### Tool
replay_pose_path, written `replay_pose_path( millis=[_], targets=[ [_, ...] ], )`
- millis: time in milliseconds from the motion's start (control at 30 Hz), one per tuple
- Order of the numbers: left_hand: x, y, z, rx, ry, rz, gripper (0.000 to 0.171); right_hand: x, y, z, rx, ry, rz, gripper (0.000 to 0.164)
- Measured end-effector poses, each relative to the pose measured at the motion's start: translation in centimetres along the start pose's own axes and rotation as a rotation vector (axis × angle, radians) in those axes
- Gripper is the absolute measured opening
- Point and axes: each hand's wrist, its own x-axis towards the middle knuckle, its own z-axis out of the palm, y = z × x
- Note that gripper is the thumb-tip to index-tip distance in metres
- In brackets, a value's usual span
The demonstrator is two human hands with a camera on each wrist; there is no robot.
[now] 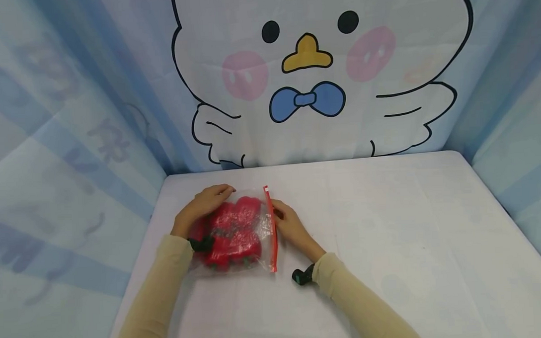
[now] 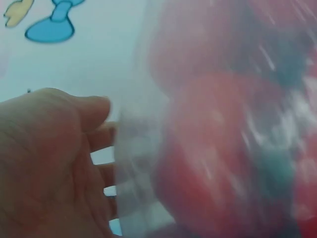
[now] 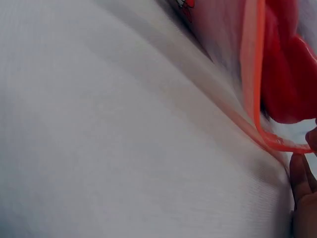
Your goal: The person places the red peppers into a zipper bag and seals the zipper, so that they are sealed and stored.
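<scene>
Sleeves come in from the near side, the left sleeve [image 1: 154,292] at 7 o'clock and the right sleeve [image 1: 364,300] between 5 and 6. One small black camera [image 1: 304,275] sits at the right cuff, and a dark twin [image 1: 203,244] at the left wrist shows over part of the bag. White table [image 1: 412,243] spreads beneath both arms; its widest room for moving runs from the right hand toward 3 o'clock, as far as the slanting right edge.

The clear plastic bag [image 1: 266,234] is at about 10 o'clock on the table, near the left edge and well apart from the right one. Glossy red pieces [image 1: 244,244] with green bits fill most of it. A red strip [image 1: 272,238] borders its 3 o'clock side, and there the right hand [image 1: 292,225] pinches the strip between its fingertips. The left hand [image 1: 204,203] rests at the bag's 11 o'clock corner, fingers loosely extended, thumb apart from them; how firmly it presses, I cannot tell.

Past the bag, toward 12 o'clock, a narrow band of tabletop meets the far edge. Beyond hangs a cartoon-bird backdrop [image 1: 307,138], with blue side curtains [image 1: 69,161] at 9 and 3 o'clock.
</scene>
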Motion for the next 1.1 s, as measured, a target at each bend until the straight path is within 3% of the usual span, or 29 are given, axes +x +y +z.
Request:
replay_pose_path(
  millis=[300, 600, 800, 1100],
  targets=[
    [2.5, 3.0, 1.4, -0.011, -0.05, -0.012, 0.047, 1.5, 0.4, -1.3, 0.163, 0.104, 0.081, 0.031],
    [5.4, 5.6, 3.0, -0.003, -0.042, 0.025, 0.045, 4.4, 0.0, -2.3, 0.176, 0.015, 0.186, 0.036],
    [6.8, 6.4, 4.4, 0.045, 0.008, 0.017, 0.038, 5.4, -0.3, -2.5, 0.181, -0.014, 0.231, 0.038],
    [7.4, 6.2, 6.2, -0.025, 0.128, -0.03, 0.03, 6.0, -0.8, -2.4, 0.159, -0.028, 0.284, 0.039]
  ],
)
